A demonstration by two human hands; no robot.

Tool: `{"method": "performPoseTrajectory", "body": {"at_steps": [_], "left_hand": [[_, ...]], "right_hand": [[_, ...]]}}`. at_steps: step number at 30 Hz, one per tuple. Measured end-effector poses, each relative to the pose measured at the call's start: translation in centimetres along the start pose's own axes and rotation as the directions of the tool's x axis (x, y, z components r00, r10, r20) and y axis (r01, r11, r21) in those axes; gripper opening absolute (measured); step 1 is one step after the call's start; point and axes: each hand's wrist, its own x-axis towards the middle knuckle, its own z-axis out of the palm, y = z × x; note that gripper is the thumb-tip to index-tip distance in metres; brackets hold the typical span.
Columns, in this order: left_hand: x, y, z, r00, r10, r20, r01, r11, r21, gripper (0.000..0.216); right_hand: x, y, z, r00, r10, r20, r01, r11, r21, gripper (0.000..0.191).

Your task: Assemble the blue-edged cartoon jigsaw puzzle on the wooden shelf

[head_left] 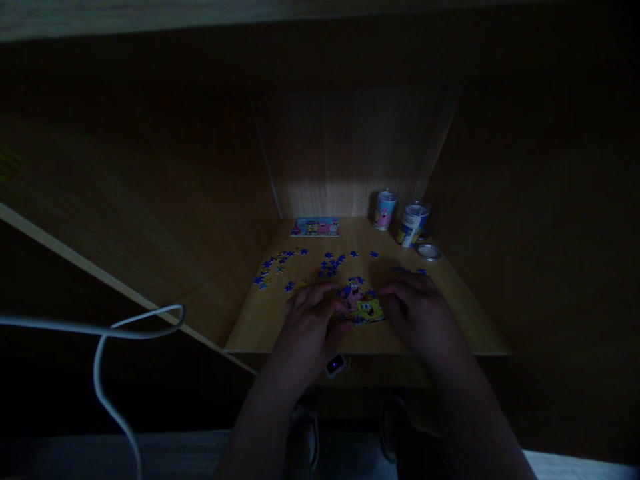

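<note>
A partly joined jigsaw puzzle [369, 309] with a yellow cartoon character and a pink one lies flat near the shelf's front edge. My left hand [311, 319] is at its left side, thumb and forefinger apart and touching or nearly touching its edge. At the opposite side is my right hand [419, 305], fingers bent and thumb apart, the fingertips close to the puzzle's right edge. Whether a loose piece is under either hand is too dark to tell. Loose blue puzzle pieces [329, 267] lie just beyond the puzzle.
More blue and yellow pieces [273, 263] are scattered at the left. A picture card [315, 227] lies at the back. Two printed cans [385, 210] and a round lid [429, 251] stand back right. Side panels enclose the wooden shelf [270, 327]. A white cable [100, 373] hangs left.
</note>
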Motion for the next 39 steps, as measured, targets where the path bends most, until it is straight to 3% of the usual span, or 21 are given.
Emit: {"method": "performPoseTrajectory", "body": {"at_steps": [6,15,20,23,26,35,39], "left_hand": [[0.1,0.2,-0.1,1.0,0.009,-0.006,-0.009,1.0,0.0,0.021],[-0.7,-0.2,-0.6,0.998,-0.024,-0.059,0.028,0.997,0.069,0.019],[-1.2,-2.2,-1.8,0.993,-0.033,-0.117,0.045,0.994,0.104,0.016],[-1.6,-4.0,-2.9,0.986,-0.048,-0.162,0.058,0.997,0.055,0.026],[-2.2,-5.6,-3.8,0.974,-0.085,-0.209,0.098,0.994,0.051,0.019],[-2.4,-6.4,-4.0,0.986,-0.077,-0.146,0.084,0.996,0.043,0.014],[-2.4,-6.0,-4.1,0.995,-0.061,-0.08,0.061,0.998,-0.002,0.014]], "right_hand": [[-0.1,0.1,0.0,0.989,-0.112,0.092,0.107,0.992,0.062,0.028],[0.0,-0.4,-0.3,0.995,-0.062,0.075,0.056,0.996,0.068,0.028],[0.0,-0.6,-0.3,0.996,-0.062,0.057,0.059,0.996,0.061,0.028],[0.0,-0.5,-0.2,0.998,-0.055,0.042,0.053,0.997,0.055,0.026],[0.0,-0.6,-0.3,0.998,-0.056,0.023,0.055,0.997,0.045,0.026],[0.1,-6.5,0.9,0.977,-0.203,0.072,0.19,0.969,0.155,0.031],[-0.1,-7.6,2.1,0.965,-0.244,0.101,0.225,0.96,0.166,0.026]]}}
